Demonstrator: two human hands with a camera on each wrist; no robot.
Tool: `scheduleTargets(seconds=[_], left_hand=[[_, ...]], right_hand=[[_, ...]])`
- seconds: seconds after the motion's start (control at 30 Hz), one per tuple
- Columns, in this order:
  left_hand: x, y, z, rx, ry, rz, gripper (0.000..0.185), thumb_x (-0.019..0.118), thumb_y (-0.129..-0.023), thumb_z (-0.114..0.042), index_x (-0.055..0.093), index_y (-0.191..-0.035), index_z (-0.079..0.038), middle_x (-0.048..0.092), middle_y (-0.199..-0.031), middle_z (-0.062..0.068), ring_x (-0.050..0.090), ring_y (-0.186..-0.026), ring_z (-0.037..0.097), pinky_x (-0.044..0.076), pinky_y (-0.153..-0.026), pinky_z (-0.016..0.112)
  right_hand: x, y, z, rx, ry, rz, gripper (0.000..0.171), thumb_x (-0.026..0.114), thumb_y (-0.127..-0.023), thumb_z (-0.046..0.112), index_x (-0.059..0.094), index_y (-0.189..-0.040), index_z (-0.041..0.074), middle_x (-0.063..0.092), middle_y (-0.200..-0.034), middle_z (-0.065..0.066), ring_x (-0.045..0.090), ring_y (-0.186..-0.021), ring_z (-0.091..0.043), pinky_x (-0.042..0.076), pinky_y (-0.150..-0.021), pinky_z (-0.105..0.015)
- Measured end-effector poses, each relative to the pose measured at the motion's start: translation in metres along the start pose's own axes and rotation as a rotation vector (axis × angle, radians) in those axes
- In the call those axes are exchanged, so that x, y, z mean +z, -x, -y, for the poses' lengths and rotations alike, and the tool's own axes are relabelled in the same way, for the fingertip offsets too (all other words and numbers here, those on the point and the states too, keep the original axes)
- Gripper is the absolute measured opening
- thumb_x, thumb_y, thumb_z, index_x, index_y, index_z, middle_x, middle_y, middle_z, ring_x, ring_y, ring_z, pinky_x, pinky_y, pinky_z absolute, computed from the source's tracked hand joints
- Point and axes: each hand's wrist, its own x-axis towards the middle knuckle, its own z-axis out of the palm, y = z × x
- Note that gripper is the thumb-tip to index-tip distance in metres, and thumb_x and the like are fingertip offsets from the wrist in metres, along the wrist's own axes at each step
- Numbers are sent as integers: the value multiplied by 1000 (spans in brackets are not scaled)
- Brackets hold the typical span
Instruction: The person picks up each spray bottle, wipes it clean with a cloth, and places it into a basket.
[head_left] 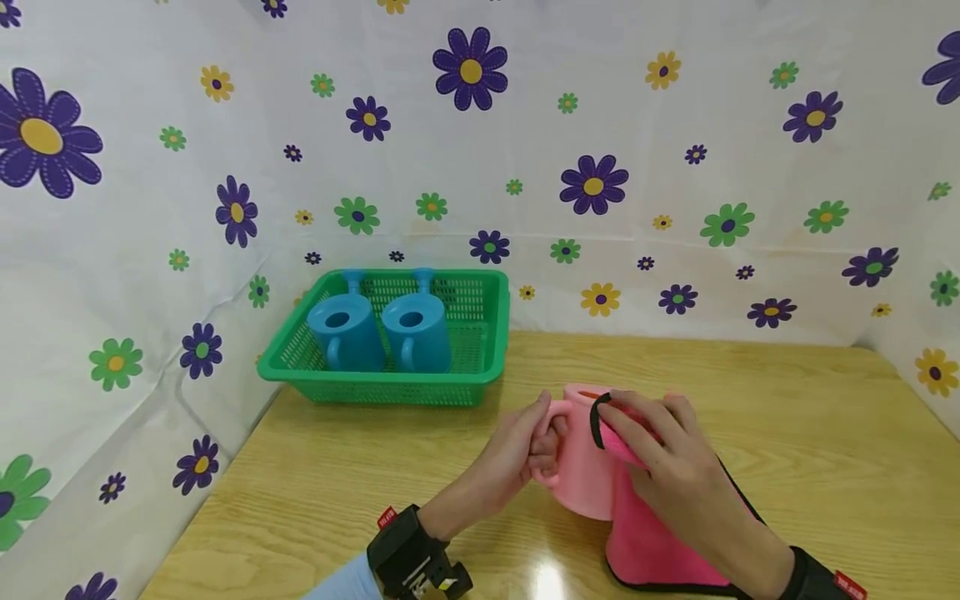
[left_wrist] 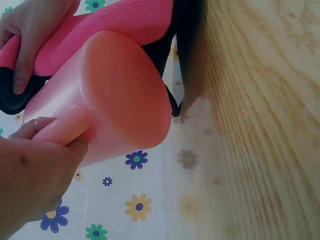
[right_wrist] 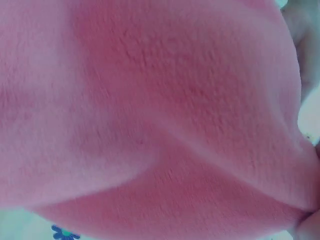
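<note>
A pink toy watering can (head_left: 583,467) is held up over the table, tilted, with its base facing the left wrist camera. My left hand (head_left: 517,454) grips its side handle (left_wrist: 62,125). With my right hand (head_left: 686,467) I hold a bright pink, black-edged cloth (head_left: 660,533) against the can's upper right side. Part of the cloth hangs down toward the tabletop. Fuzzy pink fabric fills most of the right wrist view, so the can is mostly hidden there. The cloth and right hand cover most of the can's far side in the head view.
A green plastic basket (head_left: 390,390) stands at the back left of the wooden table (head_left: 360,467). Two blue toy watering cans, one left (head_left: 352,333) and one right (head_left: 423,337), sit upright inside it. A flower-printed white sheet (head_left: 420,150) hangs behind.
</note>
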Motion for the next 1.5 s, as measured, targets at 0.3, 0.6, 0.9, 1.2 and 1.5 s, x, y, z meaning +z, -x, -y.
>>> scheduleTargets(seconds=[0.3,0.6,0.9,1.2,1.5], left_hand=[[6,1,-1,26,-50,16,46,32,-111,-45,44,-82,-11,27,-63,-7,25,-51,6,24,-52,20],[12,3,6,10,-61,-11,47,37,-110,-43,45,-78,-10,29,-61,-7,25,-50,6,22,-50,20],[12,4,10,50,-134,-43,48,39,-109,-45,45,-77,-10,29,-61,-6,24,-52,7,22,-51,21],[12,4,9,42,-61,-60,45,42,-109,-42,48,-79,-9,29,-62,-7,24,-53,6,23,-51,18],[10,3,3,40,2,-67,43,41,-110,-37,48,-77,-11,28,-60,-9,26,-51,4,25,-51,17]], right_hand=[[5,1,7,-9,141,23,46,42,-110,38,73,-117,4,62,-108,-21,56,-92,-34,46,-76,-43],[-5,-5,6,-33,79,-21,38,43,-111,24,72,-113,-2,67,-99,-11,59,-85,-22,49,-73,-28],[-4,-3,6,-130,193,76,39,34,-111,8,70,-111,-6,67,-105,-14,54,-83,-24,51,-68,-29],[-3,4,11,-216,172,150,46,28,-111,3,74,-106,-3,70,-107,-11,58,-92,-26,52,-75,-30],[-2,19,25,-300,106,261,50,22,-106,-1,72,-109,4,69,-107,-3,57,-93,-18,49,-79,-25]])
